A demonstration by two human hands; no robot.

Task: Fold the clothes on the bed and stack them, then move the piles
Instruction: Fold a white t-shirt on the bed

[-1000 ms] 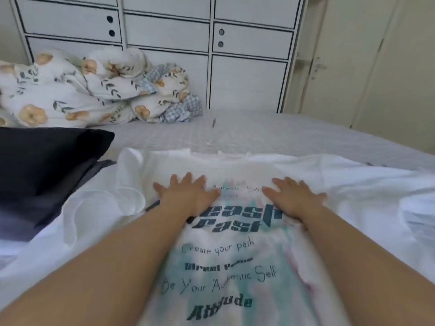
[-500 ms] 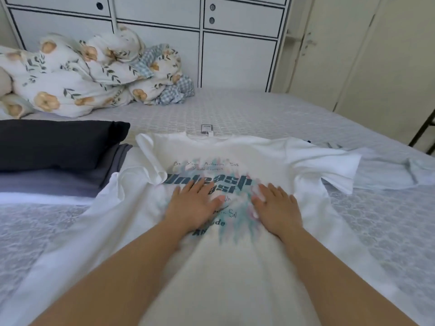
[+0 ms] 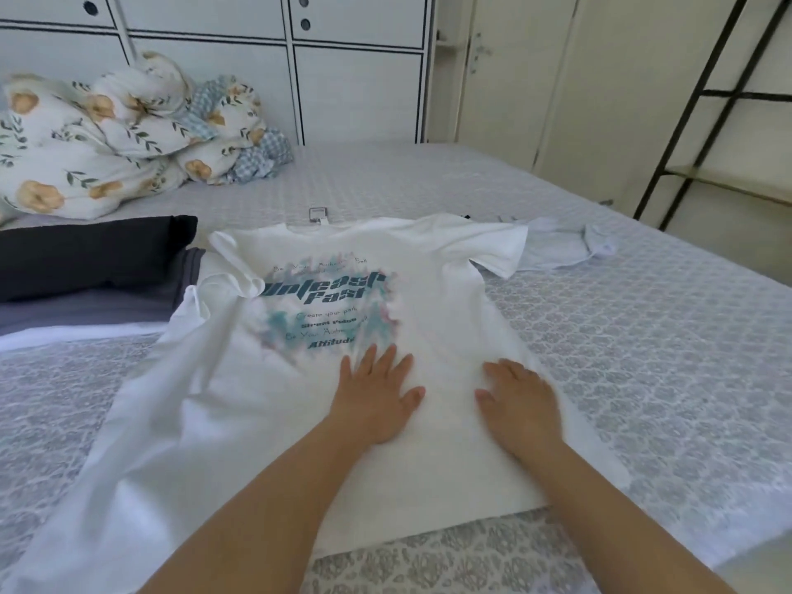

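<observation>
- A white T-shirt (image 3: 433,336) lies print-up in the middle of the bed (image 3: 643,336), collar toward the far edge and hem toward the near edge; it is spread flat and not yet folded.
- Its sleeve on the left side curls up on itself, and that side of the shirt drapes loosely toward the near left corner, so I judge the smoothing unfinished there.
- By the left edge of the bed sits a pile of dark folded clothes (image 3: 94,267), a black piece on top of a grey one, which looks like work already done.
- A pale blue garment (image 3: 561,246) lies crumpled just past the shirt's right sleeve, toward the right edge, and appears to be waiting its turn.
- As I read it, the task is partway: one stack exists, this shirt and the blue piece remain to fold, and moving the piles has not begun.
- The left hand (image 3: 377,400) rests flat on the shirt just below the print, fingers straight and slightly spread, grasping nothing.
- The right hand (image 3: 518,405) also lies palm-down on the lower half of the shirt, near its right side, fingers extended, pressing the cloth rather than pinching it.
- A bundled floral duvet (image 3: 107,135) sits at the far left corner.
</observation>
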